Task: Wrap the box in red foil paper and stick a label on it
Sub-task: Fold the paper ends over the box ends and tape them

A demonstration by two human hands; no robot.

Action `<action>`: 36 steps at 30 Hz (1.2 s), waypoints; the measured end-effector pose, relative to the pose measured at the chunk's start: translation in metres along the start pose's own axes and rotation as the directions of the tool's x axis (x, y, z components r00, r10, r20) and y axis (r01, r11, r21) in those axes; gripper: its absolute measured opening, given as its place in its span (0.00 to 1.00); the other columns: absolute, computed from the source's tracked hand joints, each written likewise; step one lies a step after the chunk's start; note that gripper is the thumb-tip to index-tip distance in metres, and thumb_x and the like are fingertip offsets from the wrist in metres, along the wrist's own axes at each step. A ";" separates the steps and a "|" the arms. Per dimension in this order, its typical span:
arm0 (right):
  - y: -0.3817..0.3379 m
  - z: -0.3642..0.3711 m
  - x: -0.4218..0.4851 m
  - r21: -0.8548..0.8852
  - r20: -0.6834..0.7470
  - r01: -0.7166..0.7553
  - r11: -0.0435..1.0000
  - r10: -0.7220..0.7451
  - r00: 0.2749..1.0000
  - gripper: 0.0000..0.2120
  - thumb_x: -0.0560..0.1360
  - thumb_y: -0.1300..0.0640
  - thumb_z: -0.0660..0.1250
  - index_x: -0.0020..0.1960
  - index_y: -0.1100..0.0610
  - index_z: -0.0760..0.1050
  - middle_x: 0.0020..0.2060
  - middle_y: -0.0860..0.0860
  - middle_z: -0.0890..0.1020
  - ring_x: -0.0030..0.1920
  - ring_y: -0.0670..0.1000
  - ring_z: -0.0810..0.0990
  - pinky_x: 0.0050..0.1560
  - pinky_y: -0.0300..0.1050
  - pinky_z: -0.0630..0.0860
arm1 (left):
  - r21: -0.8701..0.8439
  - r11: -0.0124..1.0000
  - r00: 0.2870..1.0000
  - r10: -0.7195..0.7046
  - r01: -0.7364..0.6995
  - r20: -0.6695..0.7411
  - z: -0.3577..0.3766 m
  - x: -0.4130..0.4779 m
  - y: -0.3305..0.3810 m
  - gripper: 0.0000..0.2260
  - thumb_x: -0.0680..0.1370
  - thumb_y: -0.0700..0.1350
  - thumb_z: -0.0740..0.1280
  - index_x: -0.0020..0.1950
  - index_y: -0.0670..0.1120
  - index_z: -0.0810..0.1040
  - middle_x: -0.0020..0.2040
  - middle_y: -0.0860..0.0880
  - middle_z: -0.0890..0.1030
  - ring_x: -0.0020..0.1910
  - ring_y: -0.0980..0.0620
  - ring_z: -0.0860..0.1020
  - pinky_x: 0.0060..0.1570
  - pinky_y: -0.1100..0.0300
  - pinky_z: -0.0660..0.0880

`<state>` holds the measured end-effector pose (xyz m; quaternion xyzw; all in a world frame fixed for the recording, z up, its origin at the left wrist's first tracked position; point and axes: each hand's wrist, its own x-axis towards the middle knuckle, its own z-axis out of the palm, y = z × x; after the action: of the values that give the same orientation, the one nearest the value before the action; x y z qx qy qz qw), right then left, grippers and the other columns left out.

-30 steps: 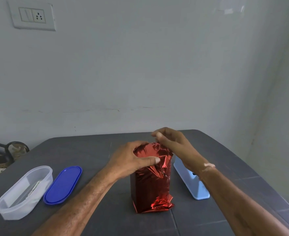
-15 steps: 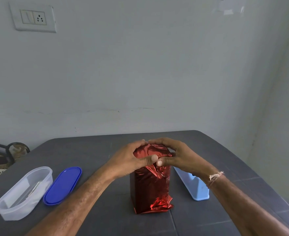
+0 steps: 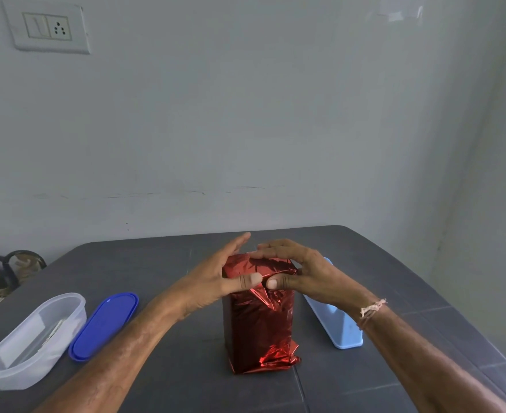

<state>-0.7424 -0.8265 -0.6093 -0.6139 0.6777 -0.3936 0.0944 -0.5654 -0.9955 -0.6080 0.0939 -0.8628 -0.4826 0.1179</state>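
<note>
Folding foil (image 3: 263, 265) down over box (image 3: 259, 326), upright mid-table (image 3: 156, 263). Lowered by right hand (image 3: 302, 272) from a second ago's raised pinch; now curled over the top flap, thumb on front. Pressed by left hand (image 3: 216, 281) too, fingers straightened, thumb flat (thumbs nearly meeting). Top probably closed; still wants fixing, then a label.

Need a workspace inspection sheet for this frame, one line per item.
Surface: dark grey table, seams visible.
Job's things: foil-wrapped box upright mid-table; label not seen.
Clutter: clear tub and blue lid left; light blue container behind right forearm.
Grippers: left hand thumb presses front foil, fingers straight; right hand fingers curl over top, thumb on front.
Cables: nothing seen.
Surroundings: grey wall, socket plate upper left.
</note>
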 end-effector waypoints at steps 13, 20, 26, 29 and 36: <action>0.009 0.008 -0.002 0.067 -0.068 -0.015 0.998 0.019 0.998 0.24 0.74 0.48 0.77 0.69 0.43 0.79 0.70 0.41 0.75 0.71 0.38 0.72 0.68 0.42 0.75 | 0.161 0.967 0.913 0.242 -0.198 -0.329 0.013 -0.009 -0.026 0.40 0.62 0.78 0.70 0.71 0.65 0.72 0.77 0.66 0.65 0.77 0.64 0.62 0.75 0.54 0.62; 0.008 0.008 -0.003 0.097 -0.073 -0.048 0.994 0.055 0.996 0.23 0.74 0.48 0.77 0.68 0.41 0.79 0.70 0.39 0.75 0.71 0.37 0.71 0.74 0.47 0.71 | 0.553 0.805 0.818 0.458 -0.216 -0.348 0.014 -0.025 -0.034 0.32 0.68 0.72 0.68 0.67 0.57 0.81 0.62 0.64 0.75 0.65 0.63 0.72 0.62 0.70 0.68; 0.008 0.010 -0.003 0.131 -0.071 -0.061 0.989 0.071 0.995 0.23 0.73 0.46 0.77 0.67 0.39 0.79 0.70 0.38 0.74 0.72 0.39 0.72 0.75 0.52 0.70 | 0.606 0.753 0.745 0.553 -0.255 -0.374 0.020 -0.030 -0.029 0.28 0.73 0.70 0.64 0.62 0.53 0.83 0.60 0.63 0.78 0.63 0.66 0.74 0.62 0.75 0.69; 0.007 0.011 -0.003 0.129 -0.062 -0.068 0.989 0.076 0.995 0.22 0.73 0.46 0.77 0.66 0.37 0.79 0.70 0.38 0.74 0.72 0.40 0.71 0.75 0.51 0.70 | 0.611 0.737 0.705 0.595 -0.288 -0.386 0.022 -0.031 -0.036 0.25 0.74 0.68 0.66 0.60 0.52 0.84 0.61 0.62 0.79 0.63 0.64 0.76 0.64 0.73 0.69; 0.007 0.010 -0.003 0.118 -0.062 -0.074 0.990 0.082 0.995 0.23 0.74 0.47 0.77 0.67 0.39 0.79 0.71 0.38 0.74 0.72 0.39 0.71 0.74 0.45 0.69 | 0.550 0.784 0.723 0.555 -0.287 -0.413 0.017 -0.029 -0.027 0.23 0.76 0.71 0.63 0.51 0.55 0.85 0.56 0.65 0.82 0.59 0.66 0.78 0.58 0.69 0.75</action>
<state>-0.7406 -0.8288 -0.6215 -0.5668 0.6801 -0.4484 0.1225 -0.5414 -0.9880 -0.6425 0.0494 -0.8747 -0.1802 0.4472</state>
